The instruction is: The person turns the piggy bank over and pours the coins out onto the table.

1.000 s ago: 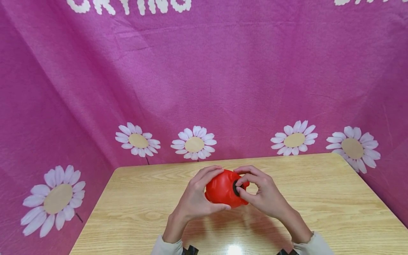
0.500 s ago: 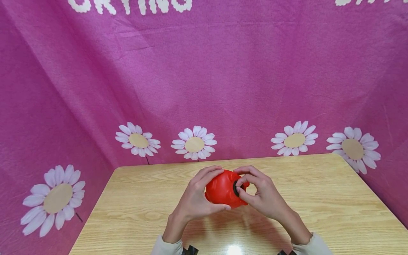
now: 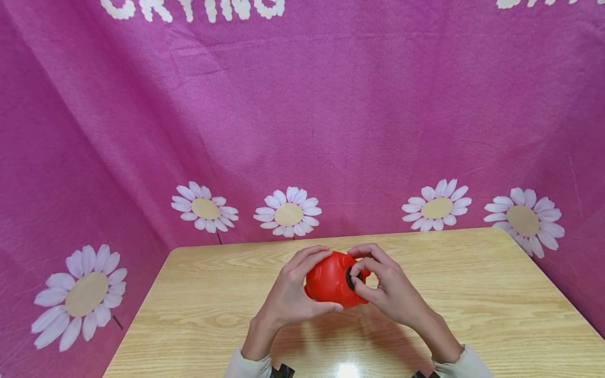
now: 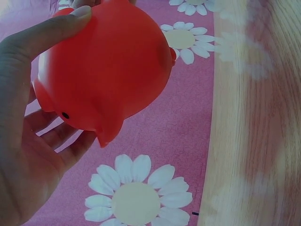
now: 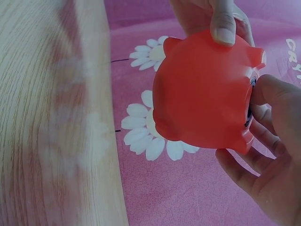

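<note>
A round red piggy bank [image 3: 326,281] is held up over the table on its side, its underside turned to the right. My left hand [image 3: 289,296] grips its body, thumb along the near side and fingers over the far side. The left wrist view shows an ear and a black dot eye on the bank's face, close to the palm. In the underside sits a round black stopper [image 3: 349,279]. The thumb and index finger of my right hand [image 3: 394,289] pinch at this stopper, and other fingers touch the bank's feet. Fingers partly cover the stopper in the right wrist view.
A light wood-grain table [image 3: 203,304] lies under both hands, with shadows and a bright glare spot near its front. Behind and to the sides hangs a magenta cloth [image 3: 331,115] printed with white daisies and letters.
The right hand's fingers shift very slightly at the stopper. The left hand and the piggy bank stay in nearly the same place.
</note>
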Tool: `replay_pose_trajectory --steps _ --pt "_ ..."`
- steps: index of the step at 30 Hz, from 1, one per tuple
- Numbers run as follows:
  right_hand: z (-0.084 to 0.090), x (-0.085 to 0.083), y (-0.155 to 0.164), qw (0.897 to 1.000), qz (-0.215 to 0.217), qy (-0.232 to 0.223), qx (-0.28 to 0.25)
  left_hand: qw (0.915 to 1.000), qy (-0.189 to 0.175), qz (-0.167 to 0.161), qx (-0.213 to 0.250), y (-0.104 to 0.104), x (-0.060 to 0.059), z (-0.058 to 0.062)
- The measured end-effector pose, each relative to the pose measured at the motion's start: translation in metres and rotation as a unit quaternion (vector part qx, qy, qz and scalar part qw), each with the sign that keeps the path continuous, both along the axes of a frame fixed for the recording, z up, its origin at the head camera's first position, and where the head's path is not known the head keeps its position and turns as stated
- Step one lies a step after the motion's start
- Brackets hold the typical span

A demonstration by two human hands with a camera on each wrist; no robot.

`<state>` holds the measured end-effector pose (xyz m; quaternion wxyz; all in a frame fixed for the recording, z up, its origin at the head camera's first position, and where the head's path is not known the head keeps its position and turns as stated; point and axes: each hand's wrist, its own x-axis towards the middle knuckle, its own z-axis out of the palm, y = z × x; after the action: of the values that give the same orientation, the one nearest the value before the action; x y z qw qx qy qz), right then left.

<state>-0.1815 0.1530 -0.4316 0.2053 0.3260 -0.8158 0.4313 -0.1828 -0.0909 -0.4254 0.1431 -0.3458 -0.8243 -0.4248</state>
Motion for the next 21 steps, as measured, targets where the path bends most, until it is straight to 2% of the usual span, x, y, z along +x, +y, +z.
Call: replay_pose_trajectory --steps 5,14,21 --pt "0.0008 0.0007 0.0003 1.0 0.0 -0.003 0.006 1.0 0.003 0.001 -0.001 -0.0001 -0.0002 -0.0002" --pt "0.0025 0.0025 0.0016 1.0 -0.003 -0.013 0.015 0.9999 -0.013 0.001 -0.004 -0.0006 -0.0006 -0.0002" --pt "0.006 0.0012 0.0065 1.0 -0.019 -0.005 -0.001 0.9999 0.001 0.013 -0.005 -0.0037 -0.0026 -0.0007"
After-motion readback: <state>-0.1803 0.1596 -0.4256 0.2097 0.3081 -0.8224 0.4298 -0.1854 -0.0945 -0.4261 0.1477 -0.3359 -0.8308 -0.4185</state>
